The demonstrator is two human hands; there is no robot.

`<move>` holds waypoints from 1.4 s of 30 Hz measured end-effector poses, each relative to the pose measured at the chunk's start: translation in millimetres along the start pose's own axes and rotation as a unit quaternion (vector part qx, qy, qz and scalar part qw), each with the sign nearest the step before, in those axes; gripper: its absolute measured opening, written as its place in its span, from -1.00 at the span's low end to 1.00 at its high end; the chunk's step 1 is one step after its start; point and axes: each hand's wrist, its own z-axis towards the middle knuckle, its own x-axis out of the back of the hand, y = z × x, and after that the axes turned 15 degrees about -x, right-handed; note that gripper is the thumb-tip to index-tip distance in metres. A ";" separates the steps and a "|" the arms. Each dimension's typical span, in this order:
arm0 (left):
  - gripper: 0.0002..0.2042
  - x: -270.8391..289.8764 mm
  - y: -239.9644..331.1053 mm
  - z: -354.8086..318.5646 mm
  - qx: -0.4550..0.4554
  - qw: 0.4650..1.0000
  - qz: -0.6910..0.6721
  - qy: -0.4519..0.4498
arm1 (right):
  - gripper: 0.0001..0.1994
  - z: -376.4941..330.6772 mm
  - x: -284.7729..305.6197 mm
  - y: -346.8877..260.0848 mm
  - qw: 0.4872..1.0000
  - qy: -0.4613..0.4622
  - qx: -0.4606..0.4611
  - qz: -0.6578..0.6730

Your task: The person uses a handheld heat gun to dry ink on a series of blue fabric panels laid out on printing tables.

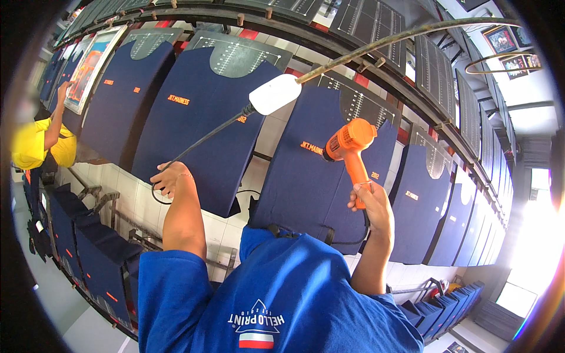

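Observation:
My right hand (375, 203) is wrapped round the handle of an orange hair dryer (352, 141). Its nozzle faces left, over the small orange print of a navy T-shirt (306, 182) laid on a printing board. At the left, my left hand (176, 178) has its fingers closed round a black power cable (213, 132). The cable runs up to a white socket block (275, 95) at the end of a long thin pole (406, 35). Another navy T-shirt (188, 135) on its board is closest to my left hand.
A long rack (282, 30) carries slanted boards, several dressed in navy shirts. A co-worker in a yellow shirt (32, 144) reaches toward a framed screen (94, 67) at far left. Behind me stands a second row of shirt-covered boards (100, 247). Bright windows (538, 235) are at right.

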 end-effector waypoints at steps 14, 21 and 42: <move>-0.49 2.7 -2.2 -1.6 -0.006 0.999 0.006 0.041 | -0.78 -5.8 3.3 10.9 1.000 -0.008 0.019 0.008; -0.46 15.5 -4.0 -6.8 -0.022 1.000 -0.016 0.004 | -0.78 2.8 -12.8 15.8 0.999 -0.012 0.033 -0.007; -0.49 26.1 -21.0 147.5 -0.142 0.937 -0.320 0.018 | -0.57 -24.2 -197.6 27.7 0.973 -0.224 0.058 0.023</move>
